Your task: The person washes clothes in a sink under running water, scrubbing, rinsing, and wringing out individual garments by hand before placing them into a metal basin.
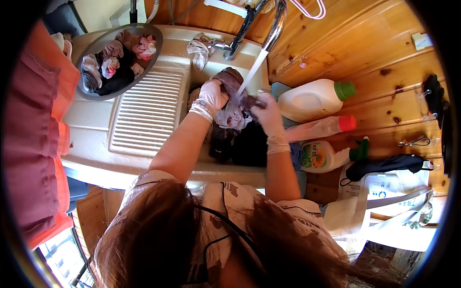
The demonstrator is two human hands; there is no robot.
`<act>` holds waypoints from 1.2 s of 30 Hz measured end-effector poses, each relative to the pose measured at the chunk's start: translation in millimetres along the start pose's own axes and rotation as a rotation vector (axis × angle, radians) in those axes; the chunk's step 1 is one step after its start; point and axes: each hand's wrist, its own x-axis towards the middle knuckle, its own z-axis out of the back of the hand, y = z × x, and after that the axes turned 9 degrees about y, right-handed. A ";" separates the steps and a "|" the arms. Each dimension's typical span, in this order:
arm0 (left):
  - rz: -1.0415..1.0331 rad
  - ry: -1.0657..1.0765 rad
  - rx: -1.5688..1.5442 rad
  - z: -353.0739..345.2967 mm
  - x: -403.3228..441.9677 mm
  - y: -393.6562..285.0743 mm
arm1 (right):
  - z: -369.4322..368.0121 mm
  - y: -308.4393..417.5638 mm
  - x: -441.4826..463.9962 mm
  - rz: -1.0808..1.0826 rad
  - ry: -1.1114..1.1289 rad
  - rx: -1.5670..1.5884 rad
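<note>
My left hand (212, 98) and my right hand (270, 115) are in thin, pale gloves over the sink. Between them is a wet mauve piece of clothing (229, 80), its exact kind unclear. The left fingers are closed on its left side, while the right fingers pinch a darker end of it. From the chrome faucet (275, 29), a stream of water (254, 69) falls onto the cloth between the hands. Dark wet laundry (247, 146) fills the basin below, with a pale pink and grey piece (234, 120) among it.
At the left, a grey basin (156, 60) of small clothes stands by the ribbed washboard (149, 108). A cloth (200, 50) hangs near the faucet base. To the right lie a white jug (309, 100), a red-capped bottle (319, 128) and a spray bottle (321, 156), beside a wooden wall (365, 86).
</note>
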 end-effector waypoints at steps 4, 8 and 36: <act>0.215 0.062 -0.582 -26.8 -1.6 -16.1 | -62.8 20.4 15.0 0.267 -0.092 0.194; 0.211 0.105 -0.594 -7.8 -26.6 -43.2 | -51.7 3.4 36.9 0.139 -0.172 0.168; 0.416 0.193 -1.880 -20.4 -77.5 -107.6 | -102.0 -12.3 27.3 0.078 0.811 1.906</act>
